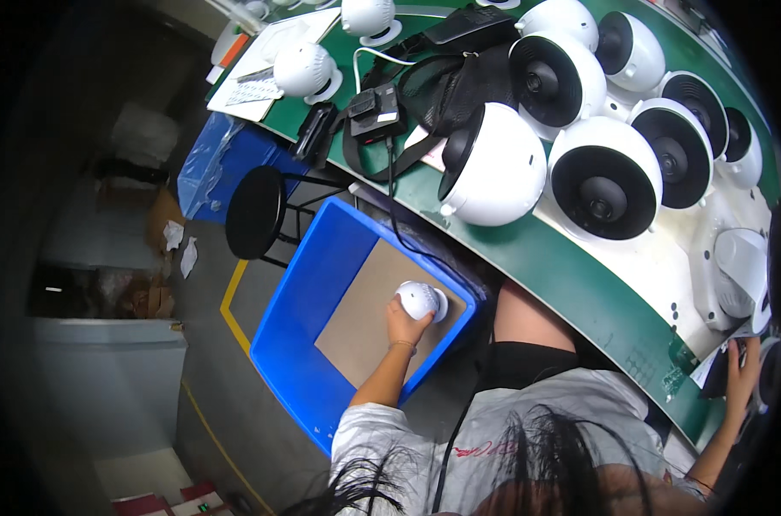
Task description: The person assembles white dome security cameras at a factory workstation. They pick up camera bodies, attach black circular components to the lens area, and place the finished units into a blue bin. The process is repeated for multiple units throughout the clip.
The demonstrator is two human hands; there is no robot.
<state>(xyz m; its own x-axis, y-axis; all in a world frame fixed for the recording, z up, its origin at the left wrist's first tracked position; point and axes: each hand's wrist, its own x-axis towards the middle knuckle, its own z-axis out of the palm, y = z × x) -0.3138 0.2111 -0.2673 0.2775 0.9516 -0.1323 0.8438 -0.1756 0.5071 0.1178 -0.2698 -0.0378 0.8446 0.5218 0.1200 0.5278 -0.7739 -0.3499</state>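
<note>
My left hand [402, 327] reaches down into a blue plastic bin [297, 297] on my left. Its fingers are wrapped round a small white ball-shaped device [419, 298] with a round foot, held over the bin's brown bottom. Far to the right, my right hand [739, 371] is at the table's edge, its fingers closed at a dark and white item beneath a curved white shell [739, 262]; what they grip is partly hidden. Large white spherical housings with black fronts, such as one housing [605, 181], stand on the table between my hands.
The green-topped table [528, 249] crosses in front of me. A black mesh bag [476, 82], a small black device [375, 112] and its cable lie there. More white ball devices [304, 70] stand at the back left. A black stool [254, 211] is beyond the bin.
</note>
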